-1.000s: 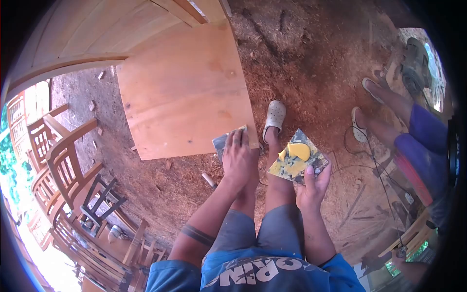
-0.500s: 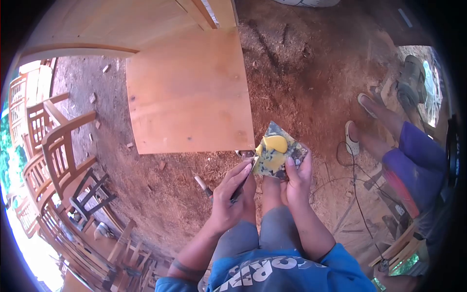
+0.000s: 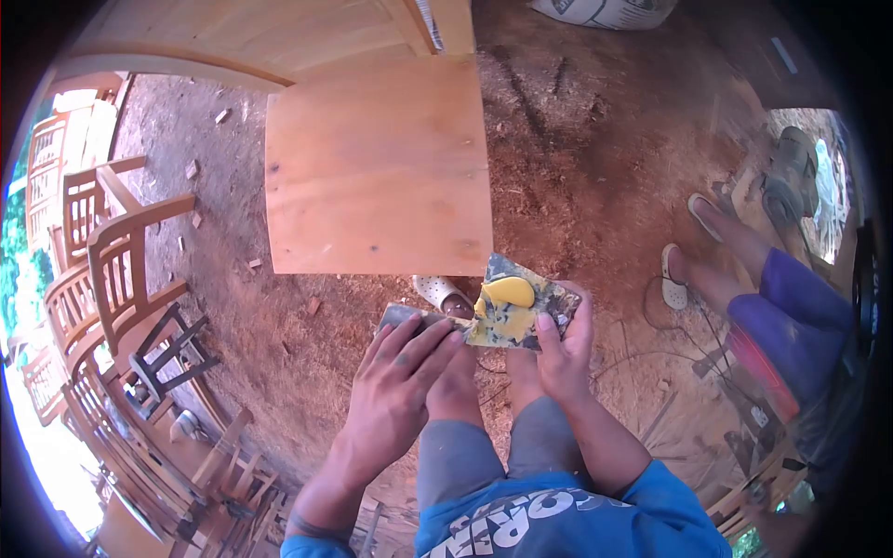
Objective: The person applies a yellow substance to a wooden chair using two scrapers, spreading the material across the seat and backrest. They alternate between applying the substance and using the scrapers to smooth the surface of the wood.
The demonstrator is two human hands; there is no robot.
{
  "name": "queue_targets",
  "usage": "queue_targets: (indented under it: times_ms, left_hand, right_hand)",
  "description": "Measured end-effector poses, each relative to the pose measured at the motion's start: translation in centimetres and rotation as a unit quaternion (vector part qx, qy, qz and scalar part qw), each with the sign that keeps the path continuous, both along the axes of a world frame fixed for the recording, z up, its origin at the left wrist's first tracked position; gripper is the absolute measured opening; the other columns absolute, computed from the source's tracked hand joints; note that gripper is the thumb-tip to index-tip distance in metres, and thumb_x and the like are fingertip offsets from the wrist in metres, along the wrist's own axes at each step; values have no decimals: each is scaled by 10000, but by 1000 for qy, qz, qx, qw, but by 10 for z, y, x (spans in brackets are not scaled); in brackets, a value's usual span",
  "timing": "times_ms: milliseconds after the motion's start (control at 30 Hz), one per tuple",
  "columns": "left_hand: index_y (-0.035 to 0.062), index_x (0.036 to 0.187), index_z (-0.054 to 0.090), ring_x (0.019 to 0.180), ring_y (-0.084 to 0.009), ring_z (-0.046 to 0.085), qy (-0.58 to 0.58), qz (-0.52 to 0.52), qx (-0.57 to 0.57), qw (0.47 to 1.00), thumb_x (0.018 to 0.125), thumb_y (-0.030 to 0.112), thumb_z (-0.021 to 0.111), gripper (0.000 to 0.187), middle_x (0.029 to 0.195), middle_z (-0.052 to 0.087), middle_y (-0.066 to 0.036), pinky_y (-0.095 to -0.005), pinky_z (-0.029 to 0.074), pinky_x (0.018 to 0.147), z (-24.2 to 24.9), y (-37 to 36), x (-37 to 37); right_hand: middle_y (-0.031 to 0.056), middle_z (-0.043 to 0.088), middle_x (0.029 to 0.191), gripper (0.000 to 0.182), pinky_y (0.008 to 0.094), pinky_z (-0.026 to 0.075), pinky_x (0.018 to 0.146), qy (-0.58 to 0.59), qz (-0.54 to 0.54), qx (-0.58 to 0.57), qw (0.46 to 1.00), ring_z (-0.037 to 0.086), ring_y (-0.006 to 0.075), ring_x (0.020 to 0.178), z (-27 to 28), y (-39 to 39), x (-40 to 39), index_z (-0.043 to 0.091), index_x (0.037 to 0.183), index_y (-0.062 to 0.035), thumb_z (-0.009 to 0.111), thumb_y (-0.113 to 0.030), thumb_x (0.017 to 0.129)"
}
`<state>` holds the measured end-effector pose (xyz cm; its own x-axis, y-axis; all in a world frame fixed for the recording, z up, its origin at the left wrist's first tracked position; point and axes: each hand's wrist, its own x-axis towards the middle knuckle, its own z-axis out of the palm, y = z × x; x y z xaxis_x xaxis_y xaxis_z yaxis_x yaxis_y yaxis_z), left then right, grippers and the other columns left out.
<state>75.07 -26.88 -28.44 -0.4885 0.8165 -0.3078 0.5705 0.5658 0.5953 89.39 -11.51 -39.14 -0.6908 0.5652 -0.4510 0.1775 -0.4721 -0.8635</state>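
Observation:
My right hand [image 3: 564,352] is closed around the edge of a small, stained flat palette [image 3: 500,266], thumb on top. A thick mound of yellow putty [image 3: 513,292] sits on it, with a thinner smear beside the mound. My left hand [image 3: 400,377] is closed on a dark, flat spreader [image 3: 395,313], its fingers laid across the face. The spreader's right end meets or overlaps the palette's left edge, where some putty shows. Just beyond both hands is the near edge of a flat wooden panel [image 3: 381,177].
Wooden chairs [image 3: 130,242] and stacked frames stand along the left. At the right sits another person, with legs in purple shorts [image 3: 791,298] and light clogs. A cord [image 3: 651,307] lies on the ground near them. A white sack [image 3: 605,11] rests at the far edge.
My left hand has turned and moved left, bringing the spreader from steeply tilted to nearly flat. The palette has shifted slightly left. The panel sits further right and up in view.

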Motion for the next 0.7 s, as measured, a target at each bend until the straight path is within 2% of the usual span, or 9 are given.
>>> queue_targets:
  times_ms: [67,167,267,333,433,567,633,667,700]
  left_hand:
    - [62,1202,634,1229,-326,523,8,-34,-24,999,634,-128,545,606,1252,610,-114,-423,417,1054,0,-1,-2]
    - [61,1223,623,1211,-320,539,-135,-79,-70,985,660,-142,515,608,1252,611,-129,-418,436,1033,-17,-26,-12]
    - [51,1240,607,1199,-323,551,-218,96,-31,971,692,-160,482,600,1261,602,-141,-417,455,1011,-50,-61,-43]
    - [44,1251,593,1194,-340,555,-78,156,-57,983,700,-193,454,615,1282,585,-162,-423,463,1007,-88,-81,-67]
    - [16,1282,573,1307,-345,453,8,146,-93,985,720,-166,488,597,1342,545,-172,-420,391,1085,-146,-98,-90]
    - [-17,1386,452,1376,-319,369,202,17,-177,963,769,-111,509,627,1473,403,-155,-431,336,1129,-220,-108,-63]
    - [10,1364,499,1386,-287,363,136,76,-102,983,729,-171,490,660,1440,455,-157,-404,307,1154,-220,-115,-40]
    - [-23,1380,455,1383,-324,359,105,16,-119,987,830,-56,460,551,1476,401,-152,-444,316,1140,-215,-123,-39]
    - [-25,1367,470,1369,-328,379,73,17,-124,989,821,-66,462,548,1451,430,-158,-442,321,1137,-207,-129,-43]
  right_hand:
    - [143,492,1278,421,333,392,1029,-15,22,16,1000,494,175,1171,4,-11,-2,352,1332,11,523,-116,969]
    - [135,494,1253,417,333,398,1021,-18,-20,25,999,496,170,1153,5,-23,-18,353,1328,6,524,-111,966]
    - [127,496,1231,418,331,404,1013,2,-106,-23,994,497,164,1138,-9,-40,-39,352,1323,8,528,-109,963]
    - [123,495,1218,411,323,410,1002,1,-138,-55,989,499,158,1125,-13,-50,-49,349,1311,20,525,-109,962]
    - [121,493,1206,393,321,418,989,-25,-63,-15,998,501,155,1108,-36,-63,-34,350,1301,23,513,-105,967]
    - [125,488,1197,385,328,431,973,-50,-76,-23,996,503,156,1099,-51,-82,-25,344,1302,21,500,-106,973]
    - [132,484,1212,383,340,445,968,-56,-85,-36,994,514,171,1106,-53,-88,-22,332,1309,14,488,-93,975]
    - [135,484,1216,379,341,451,967,-56,-90,-42,993,518,176,1108,-52,-90,-20,331,1308,12,485,-89,976]
    - [138,484,1219,376,343,456,966,-55,-93,-49,993,522,181,1111,-49,-91,-19,330,1307,9,481,-84,976]
